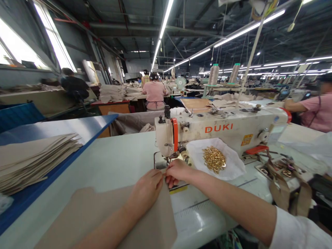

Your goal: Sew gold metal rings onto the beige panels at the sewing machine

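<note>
A large beige fabric panel [155,221] lies on the sewing table, its top edge reaching the needle area of a white sewing machine [193,128]. My left hand [149,186] rests on the panel with its fingers closed on the edge just in front of the presser foot. Close against it, my right hand [178,172] pinches at the same corner, fingers curled beneath. What exactly lies between the right fingertips is hidden. Gold metal hardware pieces [214,159] sit piled on a white cloth [233,169] behind my right hand.
At left, a stack of beige panels [36,155] lies on a blue-edged table [101,122]. A tray [287,173] with small parts and straps [277,193] stands at right. Thread cones [213,75] rise behind the machine. Co-workers sit ahead [155,91] and at right [317,109].
</note>
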